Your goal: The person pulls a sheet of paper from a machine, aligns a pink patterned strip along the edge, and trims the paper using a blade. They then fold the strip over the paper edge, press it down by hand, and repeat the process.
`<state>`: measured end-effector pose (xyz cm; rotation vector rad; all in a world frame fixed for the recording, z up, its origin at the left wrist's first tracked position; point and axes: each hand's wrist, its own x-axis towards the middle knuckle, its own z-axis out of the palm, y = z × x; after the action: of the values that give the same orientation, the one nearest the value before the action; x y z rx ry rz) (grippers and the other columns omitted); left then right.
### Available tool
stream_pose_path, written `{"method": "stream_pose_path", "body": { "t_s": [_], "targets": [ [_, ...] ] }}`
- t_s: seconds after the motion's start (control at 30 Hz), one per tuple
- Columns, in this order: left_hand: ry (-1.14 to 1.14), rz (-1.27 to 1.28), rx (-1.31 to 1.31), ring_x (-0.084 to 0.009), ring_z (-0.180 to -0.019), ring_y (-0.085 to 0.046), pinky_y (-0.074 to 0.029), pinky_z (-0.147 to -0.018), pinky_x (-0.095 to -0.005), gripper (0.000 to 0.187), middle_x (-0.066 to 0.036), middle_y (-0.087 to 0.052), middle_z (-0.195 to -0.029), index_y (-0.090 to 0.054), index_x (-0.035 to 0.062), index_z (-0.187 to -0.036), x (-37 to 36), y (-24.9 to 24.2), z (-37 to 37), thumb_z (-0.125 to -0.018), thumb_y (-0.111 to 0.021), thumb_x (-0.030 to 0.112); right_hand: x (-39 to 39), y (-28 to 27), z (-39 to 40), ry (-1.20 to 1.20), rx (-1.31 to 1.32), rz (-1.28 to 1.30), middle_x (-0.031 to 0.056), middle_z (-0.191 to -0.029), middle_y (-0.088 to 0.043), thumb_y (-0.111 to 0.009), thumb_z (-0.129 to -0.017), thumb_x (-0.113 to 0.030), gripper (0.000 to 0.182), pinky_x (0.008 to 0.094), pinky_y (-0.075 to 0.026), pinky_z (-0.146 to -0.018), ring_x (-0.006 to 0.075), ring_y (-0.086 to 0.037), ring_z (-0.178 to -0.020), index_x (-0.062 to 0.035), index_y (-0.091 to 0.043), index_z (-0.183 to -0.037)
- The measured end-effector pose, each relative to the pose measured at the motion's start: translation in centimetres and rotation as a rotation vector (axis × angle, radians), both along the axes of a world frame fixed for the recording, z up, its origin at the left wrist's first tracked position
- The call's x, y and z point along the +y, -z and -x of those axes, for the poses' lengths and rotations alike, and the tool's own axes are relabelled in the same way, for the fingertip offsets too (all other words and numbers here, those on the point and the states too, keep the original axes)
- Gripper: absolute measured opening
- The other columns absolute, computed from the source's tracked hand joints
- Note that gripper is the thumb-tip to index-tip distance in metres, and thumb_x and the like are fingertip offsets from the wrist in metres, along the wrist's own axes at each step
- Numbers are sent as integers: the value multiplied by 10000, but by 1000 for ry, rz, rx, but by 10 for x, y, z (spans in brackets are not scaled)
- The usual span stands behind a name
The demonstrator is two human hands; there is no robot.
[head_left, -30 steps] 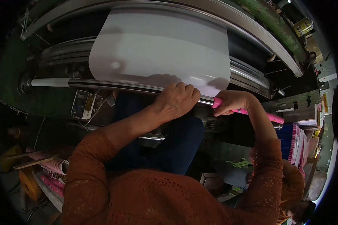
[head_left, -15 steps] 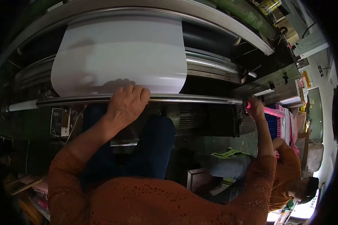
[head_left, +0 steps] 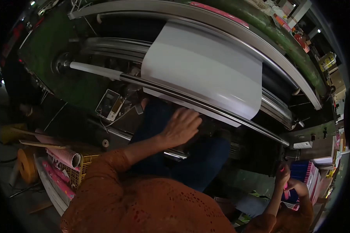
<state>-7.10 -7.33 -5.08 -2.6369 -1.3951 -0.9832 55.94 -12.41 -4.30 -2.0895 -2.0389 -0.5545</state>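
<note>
A wide white sheet hangs over the machine's rollers, its lower edge showing below a long metal bar. My left hand is just below the bar, above my knees, slightly blurred. Its fingers are loosely stretched and hold nothing. Far to the right, my right hand is closed round a pink roll, mostly covered by fingers. A co-worker's hand is at the lower part of this roll; whether it grips it is hidden.
Dark rollers and a metal beam lie beyond the sheet. A small open box with wires sits to the left. At lower left are a yellow crate and pink rolls. A blue crate stands at right.
My left hand has come off the bar, down towards my knees. My right hand has moved away from the bar's right end with the pink roll, towards the co-worker. The view has turned.
</note>
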Motion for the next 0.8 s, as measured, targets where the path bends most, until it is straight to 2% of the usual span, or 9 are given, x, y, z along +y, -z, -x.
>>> {"method": "stream_pose_path", "body": {
  "t_s": [0.17, 0.3, 0.37, 0.43, 0.5, 0.57, 0.7, 0.77, 0.8],
  "targets": [
    [-696, 200, -435, -436, -1184, -421, -354, -973, -509, 467, -249, -446, -1263, -492, -31, -1175, 32, 45, 92, -832, -684, 222, -12, -6, 56, 14, -13, 16, 167, -914, -616, -673, -760, -130, 213, 457, -460, -755, 376, -585, -898, -57, -596, -944],
    [-595, -79, -617, -363, -1116, -513, -414, -929, -451, 387, -238, -533, -1183, -527, -46, -1132, 89, 81, 166, -852, -662, 183, -26, -32, 118, -39, -54, -24, 173, -959, -620, -697, -741, -138, 275, 445, -461, -776, 378, -586, -937, -61, -604, -988],
    [-369, 447, -979, -251, -961, -594, -460, -855, -372, 316, -157, -625, -1033, -572, -50, -1072, 86, 64, 180, -864, -654, 172, -35, -48, 148, -63, -83, -47, 176, -981, -623, -709, -732, -142, 306, 440, -462, -786, 378, -586, -957, -63, -608, -1010],
    [-268, 370, -1045, -144, -841, -595, -475, -752, -323, 249, -53, -650, -892, -624, -31, -1014, 66, 52, 179, -877, -654, 175, -33, -71, 205, -80, -119, -67, 178, -1003, -625, -721, -723, -146, 338, 434, -463, -796, 379, -586, -976, -64, -612, -1032],
    [-385, 846, -1092, -101, -773, -586, -469, -683, -284, 235, -15, -644, -839, -653, -14, -986, 45, 39, 185, -894, -638, 202, -4, -58, 257, -146, 227, 86, 199, -1166, -610, -747, -742, -193, 513, 422, -447, -933, 372, -574, -1095, 3, -575, -1184],
    [-335, 814, -1098, -81, -736, -576, -460, -635, -267, 233, -8, -637, -810, -661, -3, -971, 30, 41, 187, -899, -631, 217, 47, -10, 287, -148, 769, 120, 200, -1167, -621, -701, -821, -194, 466, 378, -448, -946, 342, -594, -1090, 44, -559, -1195],
    [-326, 902, -1147, -67, -655, -564, -439, -525, -236, 260, 1, -626, -772, -671, 19, -951, 6, 8, 189, -913, -612, 269, 128, 39, 290, 144, 1235, 338, 161, -1244, -590, -599, -911, -303, 458, 327, -449, -944, 274, -580, -1104, -8, -541, -1256],
    [-322, 914, -1132, -86, -632, -580, -431, -494, -234, 254, -11, -629, -763, -656, 32, -959, -5, -12, 188, -914, -609, 278, 135, 52, 282, -76, 2197, 476, 147, -1221, -605, -593, -910, -281, 444, 331, -461, -920, 263, -590, -1093, -5, -540, -1253],
    [-308, 940, -1159, -96, -618, -586, -432, -490, -235, 255, -21, -634, -766, -644, 35, -963, -7, -19, 188, -914, -607, 282, 122, 32, 293, -203, 2206, 528, 151, -1146, -628, -602, -907, -257, 409, 331, -474, -890, 242, -609, -1032, -3, -557, -1223]
  ]
}}
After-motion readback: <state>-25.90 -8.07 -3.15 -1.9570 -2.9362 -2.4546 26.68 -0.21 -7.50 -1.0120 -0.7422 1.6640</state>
